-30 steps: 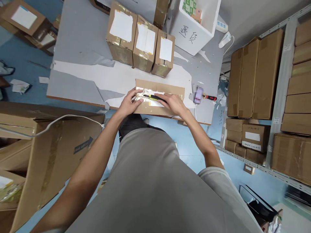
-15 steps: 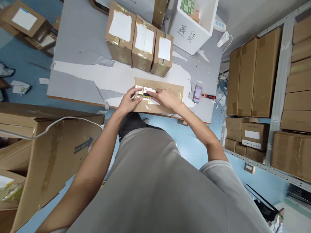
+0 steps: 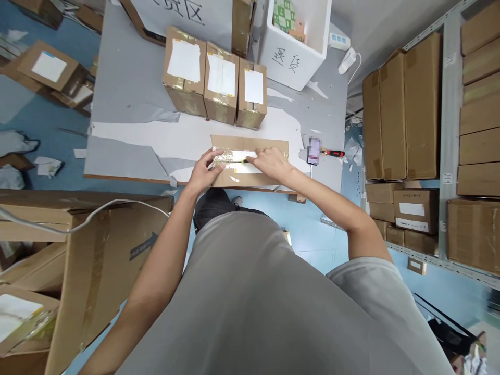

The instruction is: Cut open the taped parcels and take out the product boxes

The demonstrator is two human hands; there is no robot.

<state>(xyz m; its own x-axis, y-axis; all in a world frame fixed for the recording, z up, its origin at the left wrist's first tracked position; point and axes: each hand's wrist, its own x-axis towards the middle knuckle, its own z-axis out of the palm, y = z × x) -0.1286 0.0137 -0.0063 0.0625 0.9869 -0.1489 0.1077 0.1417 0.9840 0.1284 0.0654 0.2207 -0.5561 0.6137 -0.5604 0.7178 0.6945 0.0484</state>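
Note:
A flat cardboard box (image 3: 269, 143) with a taped white label lies at the near edge of the grey table (image 3: 125, 94). My left hand (image 3: 205, 169) presses on the box's left end, fingers curled over the taped part. My right hand (image 3: 271, 162) is closed round a yellow and black utility knife (image 3: 245, 160), whose tip lies on the tape in the middle of the box. Most of the knife is hidden under my fingers.
Three taped cartons with white labels (image 3: 214, 83) stand behind the flat box. A white foam bin (image 3: 295, 44) is at the back. A phone and a red-handled tool (image 3: 332, 153) lie to the right. Shelves of cartons (image 3: 429, 130) stand right; an open big carton (image 3: 78, 250) stands left.
My right hand has slid the knife along the tape. The camera has tilted, so the table appears lower and farther left.

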